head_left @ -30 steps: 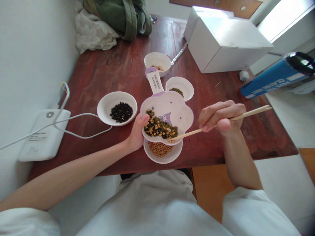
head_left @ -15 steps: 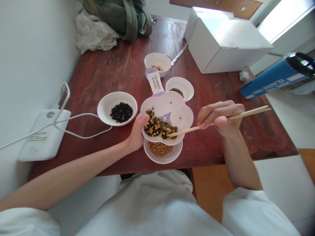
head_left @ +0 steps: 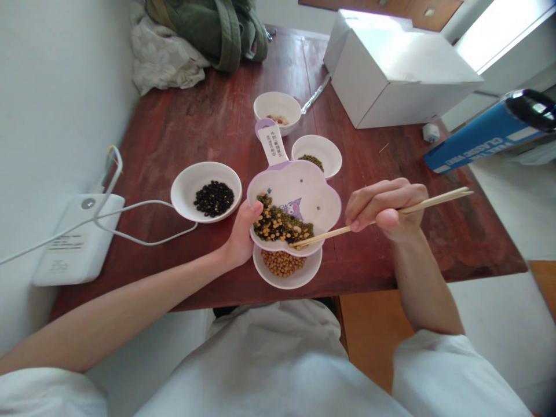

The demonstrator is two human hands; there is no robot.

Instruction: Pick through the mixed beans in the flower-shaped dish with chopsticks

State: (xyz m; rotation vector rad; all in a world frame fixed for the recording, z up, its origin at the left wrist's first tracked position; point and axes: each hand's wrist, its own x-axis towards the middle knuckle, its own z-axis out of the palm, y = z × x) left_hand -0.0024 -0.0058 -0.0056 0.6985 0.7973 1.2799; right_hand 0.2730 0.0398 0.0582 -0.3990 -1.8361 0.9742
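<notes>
My left hand (head_left: 240,237) grips the left rim of a flower-shaped white plate with purple edging (head_left: 315,185), whose handle carries a printed paper label (head_left: 272,142). A mixed heap of black, yellow and green beans (head_left: 278,223) lies in the plate's lower left. My right hand (head_left: 384,208) holds a pair of wooden chopsticks (head_left: 330,233), their tips inside the plate at the heap's lower edge. The plate overlaps a white bowl of yellow soybeans (head_left: 282,263). Nearby sit white bowls of black beans (head_left: 214,198), green mung beans (head_left: 316,155) and a few pale beans (head_left: 277,109).
The beans and bowls stand on a worn reddish-brown wooden table (head_left: 174,127). A white cardboard box (head_left: 402,78) and a blue bottle (head_left: 486,130) are at the right, a green bag (head_left: 208,29) and crumpled cloth (head_left: 163,55) at the back, and a white device with a cable (head_left: 78,240) at the left.
My right hand and the chopsticks have shifted a little to the left, taking the tips further over the bean heap. My left hand and the plate stay about where they were.
</notes>
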